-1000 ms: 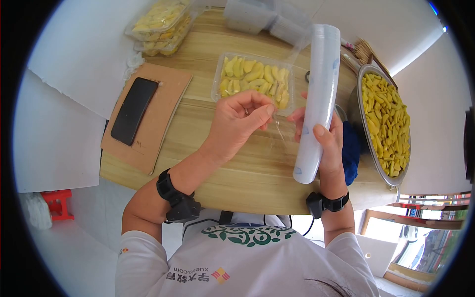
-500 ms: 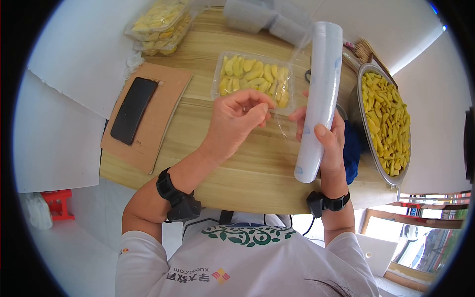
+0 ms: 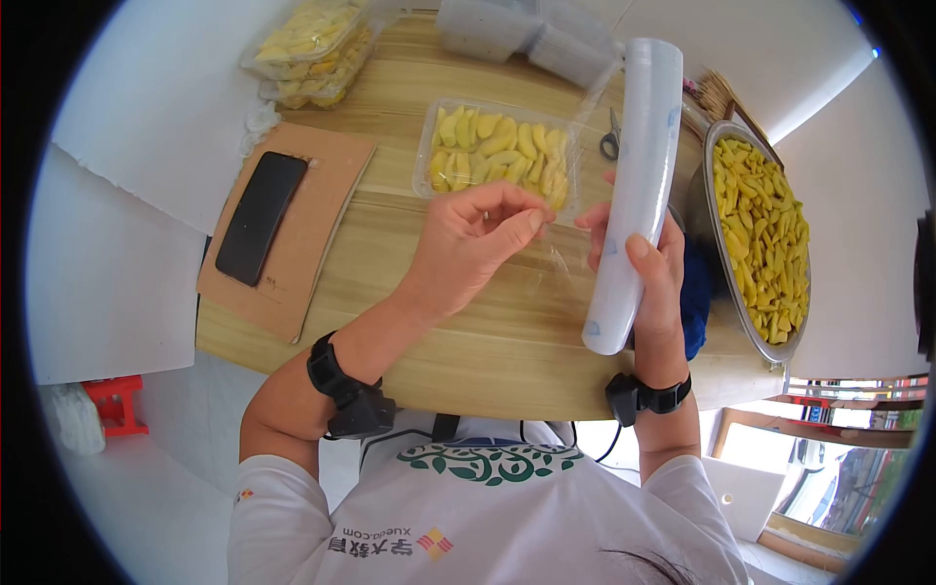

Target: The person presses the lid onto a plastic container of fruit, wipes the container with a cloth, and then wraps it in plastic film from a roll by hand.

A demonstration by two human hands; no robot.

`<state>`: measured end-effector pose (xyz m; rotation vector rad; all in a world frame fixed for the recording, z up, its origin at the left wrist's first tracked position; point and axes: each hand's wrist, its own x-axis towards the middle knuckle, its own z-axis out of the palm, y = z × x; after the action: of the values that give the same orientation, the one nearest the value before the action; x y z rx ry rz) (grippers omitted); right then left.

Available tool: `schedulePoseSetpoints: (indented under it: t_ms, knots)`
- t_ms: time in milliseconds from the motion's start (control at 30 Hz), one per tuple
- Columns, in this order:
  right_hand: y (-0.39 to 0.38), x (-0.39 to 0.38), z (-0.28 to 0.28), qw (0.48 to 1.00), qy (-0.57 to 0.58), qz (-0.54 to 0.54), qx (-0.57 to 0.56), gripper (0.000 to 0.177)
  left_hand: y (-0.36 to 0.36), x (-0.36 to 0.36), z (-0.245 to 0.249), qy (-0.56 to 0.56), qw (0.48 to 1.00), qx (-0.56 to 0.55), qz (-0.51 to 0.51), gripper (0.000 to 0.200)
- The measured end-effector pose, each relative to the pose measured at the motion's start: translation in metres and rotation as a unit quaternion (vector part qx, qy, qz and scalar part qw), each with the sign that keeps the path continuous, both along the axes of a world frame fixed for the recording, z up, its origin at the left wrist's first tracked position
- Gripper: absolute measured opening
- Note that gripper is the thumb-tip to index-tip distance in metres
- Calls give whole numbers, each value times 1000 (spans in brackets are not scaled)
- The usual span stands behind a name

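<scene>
My right hand (image 3: 655, 278) grips a roll of clear plastic wrap (image 3: 634, 195) near its lower end; the roll stands tilted, top leaning right. Thumb and fingers of my left hand (image 3: 478, 249) are pinched on the thin loose edge of the wrap, and a see-through sheet runs between the hands. Just beyond my left hand, a clear plastic tray (image 3: 425, 156) of yellow fruit slices (image 3: 497, 146) lies on the wooden table (image 3: 409, 322). Part of the tray's near side is hidden by that hand.
A large metal basin (image 3: 720, 249) of yellow slices stands at the right. Scissors (image 3: 610, 141) lie behind the roll. A phone (image 3: 261, 216) rests on cardboard (image 3: 322, 244) at left. Filled trays (image 3: 310, 54) are stacked at back left, with clear containers (image 3: 492, 27) at the back.
My right hand and the wrap roll have shifted slightly right and up, uncovering more of the scissors. The left hand keeps its pinch, moved only a little.
</scene>
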<state>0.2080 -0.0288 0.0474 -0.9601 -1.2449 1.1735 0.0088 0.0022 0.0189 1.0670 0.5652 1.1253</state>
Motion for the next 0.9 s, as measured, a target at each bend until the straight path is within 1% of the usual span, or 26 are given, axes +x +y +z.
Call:
schedulePoseSetpoints:
  t_ms: [67, 400, 500, 567, 600, 667, 700, 767, 900]
  knots:
    - [1, 1, 1, 1000, -1, -7, -5, 73, 2, -3, -1, 38, 999, 12, 6, 13]
    - [1, -1, 3, 1000, 7, -29, 8, 72, 2, 0, -2, 13, 1000, 9, 17, 13]
    - [1, 0, 5, 999, 14, -30, 12, 72, 6, -1, -4, 27, 999, 34, 9, 16]
    - [1, 0, 5, 999, 19, -27, 14, 71, 7, 1, -4, -26, 1000, 16, -2, 20]
    - [1, -1, 5, 999, 25, -27, 13, 71, 6, 4, -2, -26, 1000, 16, -2, 20]
    - [0, -2, 5, 999, 31, -26, 11, 71, 3, 11, 4, -31, 997, -74, -13, 18]
    - [0, -3, 5, 999, 33, -21, 9, 72, 1, 11, 1, -31, 997, -74, -13, 18]
    - [-1, -3, 7, 999, 34, -16, 8, 72, -1, 12, -9, -41, 995, -46, -74, 16]
    - [0, 0, 9, 998, 26, -49, 9, 73, -1, 4, -2, -2, 994, -49, -97, 13]
